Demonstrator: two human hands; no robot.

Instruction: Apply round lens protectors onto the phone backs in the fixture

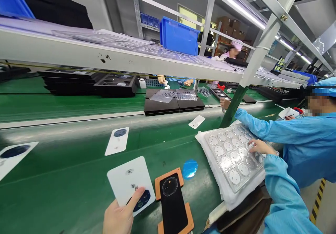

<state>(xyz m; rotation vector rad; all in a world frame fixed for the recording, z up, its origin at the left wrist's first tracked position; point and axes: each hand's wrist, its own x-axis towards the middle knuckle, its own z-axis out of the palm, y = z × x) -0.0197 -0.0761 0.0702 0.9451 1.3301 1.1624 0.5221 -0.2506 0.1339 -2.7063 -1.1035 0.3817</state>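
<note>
My left hand [121, 213] grips a white card [128, 176] at its lower edge, thumb on top. The card bears a dark round camera-lens film [143, 200], partly under the thumb, and small dark prints. My right hand [259, 146] reaches into a clear plastic tray [231, 183] with rows of round pockets. Its fingertips are pinched over a pocket at the right side; whatever is between them is hidden. Right of the card lies a black phone [173, 206] with a round camera area, set in an orange holder [158, 185].
A blue round film [190, 169] lies beside the holder. White cards [117, 141] rest on the green belt [78, 192]. A green-wrapped post [233, 106] stands behind the tray. A co-worker in blue [309, 136] is at the right. A shelf [157, 64] crosses above.
</note>
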